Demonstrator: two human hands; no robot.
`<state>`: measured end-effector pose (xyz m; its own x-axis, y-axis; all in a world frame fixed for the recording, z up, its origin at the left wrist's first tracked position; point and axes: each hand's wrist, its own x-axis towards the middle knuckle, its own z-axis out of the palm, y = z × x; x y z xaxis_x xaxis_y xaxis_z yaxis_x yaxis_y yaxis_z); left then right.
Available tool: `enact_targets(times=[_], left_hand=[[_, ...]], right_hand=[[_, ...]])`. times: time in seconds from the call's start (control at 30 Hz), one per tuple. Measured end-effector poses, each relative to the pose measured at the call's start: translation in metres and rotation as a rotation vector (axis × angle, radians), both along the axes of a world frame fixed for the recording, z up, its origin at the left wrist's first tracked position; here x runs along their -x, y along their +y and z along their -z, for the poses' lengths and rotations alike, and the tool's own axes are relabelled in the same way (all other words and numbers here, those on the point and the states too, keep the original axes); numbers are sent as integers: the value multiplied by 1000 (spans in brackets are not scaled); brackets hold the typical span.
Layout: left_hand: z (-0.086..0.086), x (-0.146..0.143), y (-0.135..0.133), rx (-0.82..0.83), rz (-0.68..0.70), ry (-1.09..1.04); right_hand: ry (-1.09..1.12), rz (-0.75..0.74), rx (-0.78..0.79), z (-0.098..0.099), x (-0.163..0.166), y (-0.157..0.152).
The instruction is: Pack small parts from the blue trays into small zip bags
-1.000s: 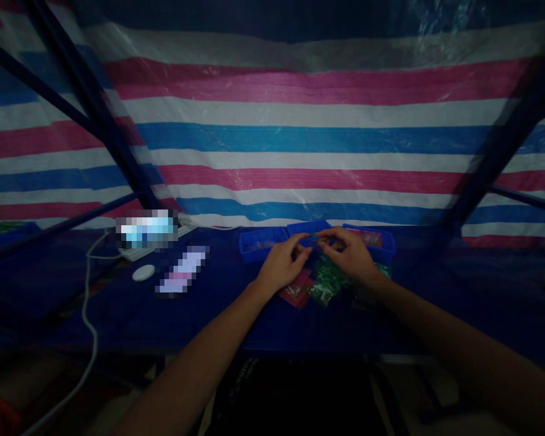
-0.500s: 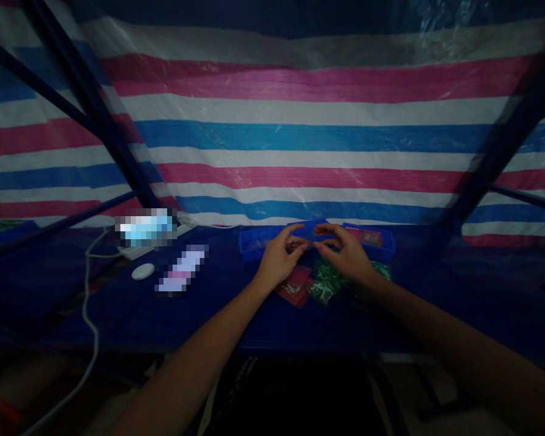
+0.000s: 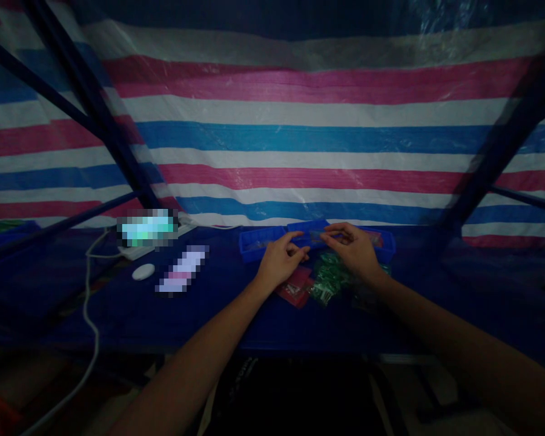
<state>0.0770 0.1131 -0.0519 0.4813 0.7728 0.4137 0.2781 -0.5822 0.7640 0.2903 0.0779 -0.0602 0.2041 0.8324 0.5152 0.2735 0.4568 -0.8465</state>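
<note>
My left hand [image 3: 280, 261] and my right hand [image 3: 354, 250] meet over a dark blue table [image 3: 218, 315], in front of three blue trays [image 3: 257, 242]. Both hands have their fingers pinched together near the middle tray [image 3: 306, 227]. What the fingertips hold is too small and dark to name. Under the hands lie a red packet [image 3: 295, 290] and a heap of green parts in clear bags [image 3: 327, 280].
A white round object [image 3: 143, 272] and a white cable [image 3: 89, 315] lie at the left of the table. Two blurred-out items sit near them. A striped pink, blue and white tarp [image 3: 300, 133] hangs behind. Dark poles [image 3: 95, 103] cross at left and right.
The hands have drifted slightly apart and the right hand has shifted a little to the right. The fingers stay pinched over the middle tray.
</note>
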Motion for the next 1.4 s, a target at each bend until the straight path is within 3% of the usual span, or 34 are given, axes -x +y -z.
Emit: enact_targets(times=[0.17, 0.33, 0.5, 0.73, 0.83, 1.07, 1.2, 1.33, 1.4], left_hand=[[-2, -4, -7, 70, 157, -119], [5, -5, 1, 122, 141, -201], [11, -2, 12, 159, 163, -228], [11, -1, 17, 176, 124, -272], [8, -1, 15, 176, 111, -301], [2, -2, 10, 155, 111, -287], [8, -3, 15, 147, 53, -267], [12, -2, 15, 166, 93, -221], [10, -1, 11, 88, 80, -113]], right_hand=[[-257, 26, -109, -1, 0, -6], [-479, -65, -228, 3, 5, -6], [-545, -123, -192, 2, 7, -8], [-458, -43, -180, -1, 6, -8], [-397, 2, -99, 1, 6, -6], [-47, -294, 154, 10, 4, 3], [20, -235, 110, 7, 0, 7], [33, -200, 61, 3, -1, 6], [53, -162, 28, 3, -2, 7]])
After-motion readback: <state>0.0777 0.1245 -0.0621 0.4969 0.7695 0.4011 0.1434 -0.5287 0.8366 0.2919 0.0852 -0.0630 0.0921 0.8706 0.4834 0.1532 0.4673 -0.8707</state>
